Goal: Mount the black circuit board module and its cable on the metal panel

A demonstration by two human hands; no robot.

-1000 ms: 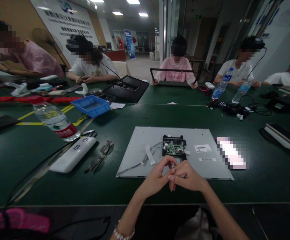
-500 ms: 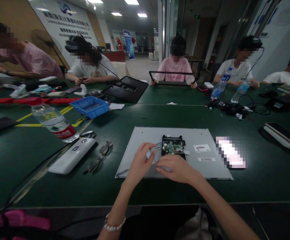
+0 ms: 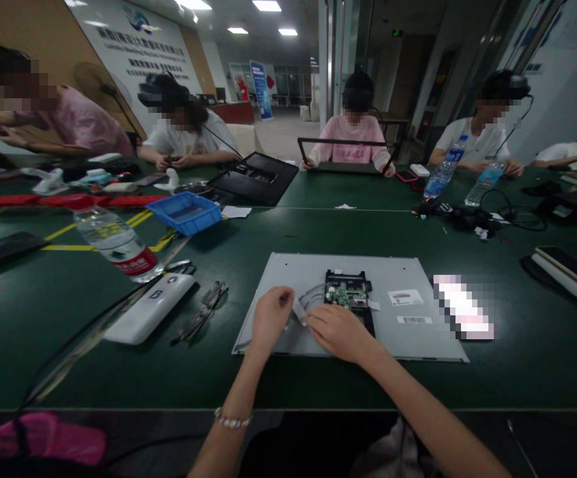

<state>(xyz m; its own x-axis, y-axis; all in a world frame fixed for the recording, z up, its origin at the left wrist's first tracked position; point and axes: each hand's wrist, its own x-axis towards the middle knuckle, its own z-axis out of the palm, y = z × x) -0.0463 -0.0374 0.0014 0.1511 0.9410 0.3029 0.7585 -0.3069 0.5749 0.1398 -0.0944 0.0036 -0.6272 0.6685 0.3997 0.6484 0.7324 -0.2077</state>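
A pale grey metal panel (image 3: 392,338) lies flat on the table, bearing a green circuit board (image 3: 350,299) in a black frame. Thin grey cables (image 3: 314,292) curve out from the board's left side. Over the panel's left half, my left hand (image 3: 271,318) is closed, its fingertips pinching the upper end of a short white strip (image 3: 299,310), which looks like tape. At the strip's lower end, the fingers of my right hand (image 3: 340,330) are closed on it, partly covering the black frame. Two white labels (image 3: 406,297) are stuck on the panel's right side.
Left of the panel lie a tangle of thin wires (image 3: 201,315), a white power bank (image 3: 153,309) and a tilted water bottle (image 3: 119,242). A phone (image 3: 462,309) sits at the panel's right edge. Farther back is a blue tray (image 3: 186,212). Several people sit across the table, one holding a black frame (image 3: 342,141).
My left hand has turned and closed into a pinch, and the white strip now shows between both hands. My right hand has shifted slightly left and up. The view has swung slightly.
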